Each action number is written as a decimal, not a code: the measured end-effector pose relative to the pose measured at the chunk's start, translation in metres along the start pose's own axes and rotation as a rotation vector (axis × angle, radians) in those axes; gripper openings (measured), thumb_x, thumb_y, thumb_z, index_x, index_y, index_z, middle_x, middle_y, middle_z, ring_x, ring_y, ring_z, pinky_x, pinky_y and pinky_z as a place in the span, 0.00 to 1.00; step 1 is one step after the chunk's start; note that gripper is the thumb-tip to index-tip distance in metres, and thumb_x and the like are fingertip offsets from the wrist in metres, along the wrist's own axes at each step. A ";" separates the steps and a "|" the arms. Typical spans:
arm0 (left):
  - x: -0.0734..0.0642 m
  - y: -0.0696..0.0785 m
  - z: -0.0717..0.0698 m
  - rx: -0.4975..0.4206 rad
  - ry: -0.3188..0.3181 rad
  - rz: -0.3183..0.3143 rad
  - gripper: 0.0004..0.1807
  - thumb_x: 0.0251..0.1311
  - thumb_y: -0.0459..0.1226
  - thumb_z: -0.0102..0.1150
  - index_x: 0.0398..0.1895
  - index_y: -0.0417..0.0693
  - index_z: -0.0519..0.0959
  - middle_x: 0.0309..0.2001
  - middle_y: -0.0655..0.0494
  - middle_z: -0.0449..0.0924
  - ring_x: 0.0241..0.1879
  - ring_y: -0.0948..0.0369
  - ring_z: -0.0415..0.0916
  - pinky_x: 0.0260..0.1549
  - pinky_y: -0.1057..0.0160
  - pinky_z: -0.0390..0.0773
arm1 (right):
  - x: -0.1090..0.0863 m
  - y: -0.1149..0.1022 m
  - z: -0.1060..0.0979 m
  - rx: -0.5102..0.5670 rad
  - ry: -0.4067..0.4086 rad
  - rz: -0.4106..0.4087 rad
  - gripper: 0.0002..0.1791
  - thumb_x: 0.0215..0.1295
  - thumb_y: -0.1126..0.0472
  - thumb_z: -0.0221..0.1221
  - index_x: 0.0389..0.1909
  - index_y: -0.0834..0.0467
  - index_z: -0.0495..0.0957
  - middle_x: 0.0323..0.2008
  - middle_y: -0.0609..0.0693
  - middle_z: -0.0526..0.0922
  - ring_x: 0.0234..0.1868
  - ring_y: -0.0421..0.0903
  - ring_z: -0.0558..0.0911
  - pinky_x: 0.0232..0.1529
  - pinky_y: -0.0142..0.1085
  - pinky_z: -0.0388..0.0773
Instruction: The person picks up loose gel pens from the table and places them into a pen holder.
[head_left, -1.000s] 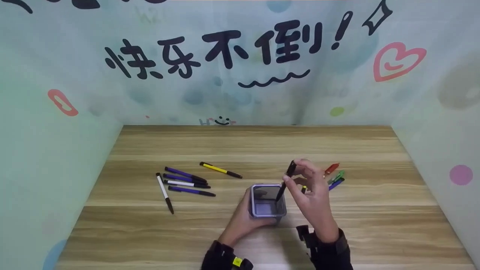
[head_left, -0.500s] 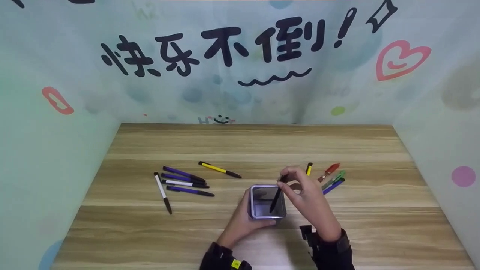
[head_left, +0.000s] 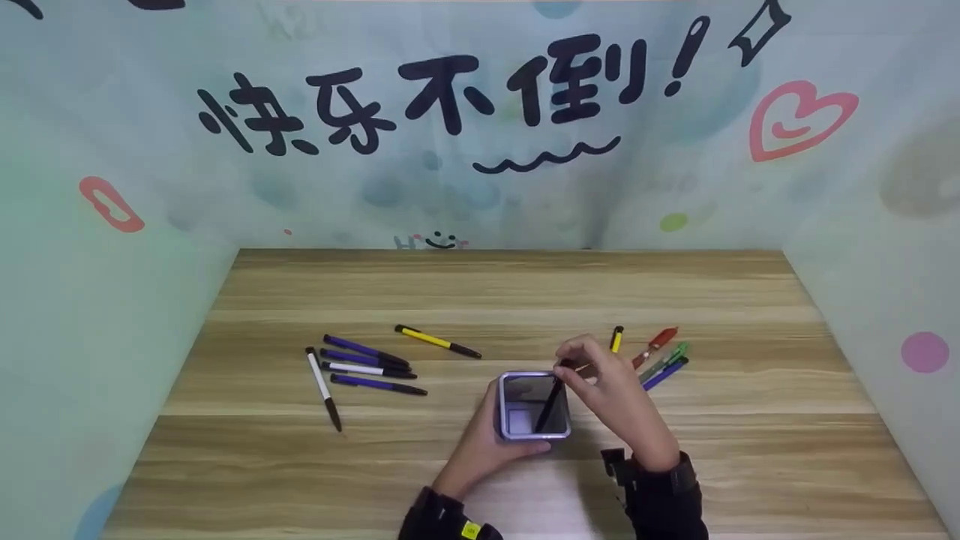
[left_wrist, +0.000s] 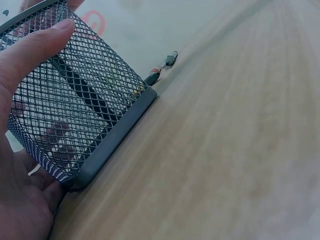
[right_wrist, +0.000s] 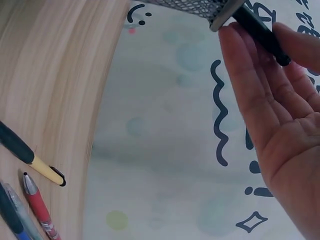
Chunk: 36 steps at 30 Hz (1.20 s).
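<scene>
A square black mesh pen holder (head_left: 534, 436) stands near the front middle of the table. My left hand (head_left: 478, 444) grips it from the left, thumb across the near side; in the left wrist view the thumb presses the mesh above the holder's solid base band (left_wrist: 117, 137). My right hand (head_left: 615, 397) pinches the top end of a black pen (head_left: 550, 406) at the holder's right rim. The pen slants down inside, its lower end toward the bottom, and shows through the mesh. In the right wrist view the pen's end (right_wrist: 262, 35) lies between thumb and fingers.
On the left lie several purple pens (head_left: 379, 384) and white pens (head_left: 319, 375), with a yellow pen (head_left: 435, 340) behind. Beyond my right hand are another yellow pen (head_left: 616, 340), a red pen (head_left: 656, 346), a green pen (head_left: 667, 361) and a blue pen (head_left: 666, 373). Printed cloth walls enclose the table.
My right hand has moved left and down, lowering the black pen deeper into the holder. The yellow pen behind that hand has come into fuller view. My left hand keeps its grip.
</scene>
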<state>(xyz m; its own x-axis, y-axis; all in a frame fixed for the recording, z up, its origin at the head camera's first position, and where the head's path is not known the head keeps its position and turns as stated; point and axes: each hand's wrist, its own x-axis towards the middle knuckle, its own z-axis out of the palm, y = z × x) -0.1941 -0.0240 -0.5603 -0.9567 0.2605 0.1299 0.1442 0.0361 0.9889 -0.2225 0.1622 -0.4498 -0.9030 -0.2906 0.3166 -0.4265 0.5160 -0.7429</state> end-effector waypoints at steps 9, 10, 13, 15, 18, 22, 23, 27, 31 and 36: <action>-0.007 -0.005 0.000 -0.016 0.007 -0.016 0.54 0.34 0.42 0.77 0.68 0.57 0.55 0.62 0.56 0.67 0.61 0.55 0.66 0.64 0.48 0.62 | -0.004 0.007 0.003 -0.010 -0.048 0.025 0.11 0.58 0.66 0.61 0.42 0.59 0.75 0.36 0.46 0.82 0.38 0.42 0.81 0.42 0.39 0.80; -0.008 -0.006 0.001 -0.019 0.007 -0.019 0.54 0.34 0.42 0.77 0.68 0.57 0.56 0.62 0.56 0.68 0.61 0.55 0.66 0.64 0.48 0.61 | -0.004 0.008 0.002 -0.012 -0.052 0.034 0.11 0.58 0.66 0.61 0.42 0.59 0.75 0.36 0.46 0.82 0.39 0.43 0.82 0.43 0.40 0.80; -0.009 -0.006 0.001 -0.022 0.004 -0.029 0.54 0.34 0.42 0.77 0.68 0.58 0.56 0.61 0.56 0.68 0.61 0.55 0.66 0.64 0.47 0.61 | -0.006 0.010 0.000 -0.016 -0.067 0.070 0.11 0.59 0.65 0.60 0.43 0.58 0.76 0.38 0.47 0.83 0.40 0.44 0.82 0.44 0.41 0.80; -0.010 -0.006 0.001 -0.017 0.004 -0.039 0.54 0.33 0.42 0.77 0.68 0.58 0.56 0.61 0.57 0.69 0.60 0.55 0.67 0.64 0.48 0.62 | -0.006 0.012 -0.003 -0.013 -0.073 0.096 0.11 0.60 0.64 0.60 0.44 0.59 0.76 0.40 0.49 0.83 0.42 0.45 0.81 0.44 0.41 0.80; -0.008 -0.004 0.002 -0.006 0.001 -0.047 0.54 0.33 0.41 0.77 0.67 0.59 0.56 0.61 0.57 0.69 0.60 0.55 0.67 0.64 0.48 0.62 | -0.007 0.017 -0.012 -0.015 -0.051 0.137 0.12 0.61 0.64 0.59 0.46 0.60 0.76 0.43 0.52 0.82 0.45 0.47 0.81 0.45 0.41 0.80; -0.001 0.004 0.004 -0.015 -0.014 -0.048 0.53 0.33 0.38 0.77 0.66 0.62 0.57 0.61 0.55 0.69 0.61 0.54 0.66 0.64 0.48 0.61 | -0.009 0.026 -0.035 -0.010 0.024 0.202 0.15 0.62 0.63 0.58 0.50 0.61 0.74 0.48 0.55 0.80 0.46 0.51 0.81 0.43 0.34 0.79; 0.000 0.007 0.005 -0.021 -0.019 -0.048 0.52 0.34 0.37 0.77 0.66 0.61 0.58 0.61 0.54 0.69 0.61 0.53 0.66 0.64 0.48 0.61 | -0.010 0.028 -0.042 -0.005 0.040 0.222 0.17 0.63 0.62 0.58 0.51 0.61 0.73 0.49 0.56 0.79 0.46 0.52 0.80 0.43 0.30 0.78; 0.004 0.013 0.005 -0.042 -0.026 -0.056 0.52 0.33 0.34 0.77 0.66 0.59 0.58 0.61 0.52 0.68 0.61 0.52 0.66 0.64 0.48 0.60 | -0.015 0.039 -0.065 -0.019 0.111 0.293 0.21 0.64 0.59 0.57 0.56 0.63 0.69 0.51 0.59 0.75 0.49 0.54 0.78 0.46 0.25 0.76; 0.003 0.009 0.003 -0.020 -0.015 -0.077 0.54 0.33 0.36 0.77 0.67 0.64 0.57 0.61 0.58 0.68 0.60 0.57 0.66 0.64 0.50 0.62 | -0.022 0.051 -0.081 -0.065 0.090 0.424 0.30 0.66 0.53 0.55 0.63 0.65 0.62 0.60 0.66 0.66 0.57 0.61 0.70 0.56 0.46 0.74; -0.001 0.002 -0.001 -0.006 -0.005 -0.078 0.54 0.32 0.40 0.78 0.66 0.67 0.57 0.61 0.60 0.68 0.60 0.58 0.67 0.63 0.50 0.63 | -0.028 0.066 -0.089 -0.055 -0.125 0.615 0.45 0.66 0.47 0.53 0.71 0.65 0.40 0.67 0.75 0.47 0.62 0.73 0.57 0.58 0.63 0.63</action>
<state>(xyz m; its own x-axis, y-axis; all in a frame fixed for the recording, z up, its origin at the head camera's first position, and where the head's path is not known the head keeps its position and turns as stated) -0.1930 -0.0250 -0.5580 -0.9635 0.2624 0.0522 0.0678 0.0505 0.9964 -0.2304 0.2765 -0.4552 -0.9724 -0.0177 -0.2325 0.1636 0.6586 -0.7345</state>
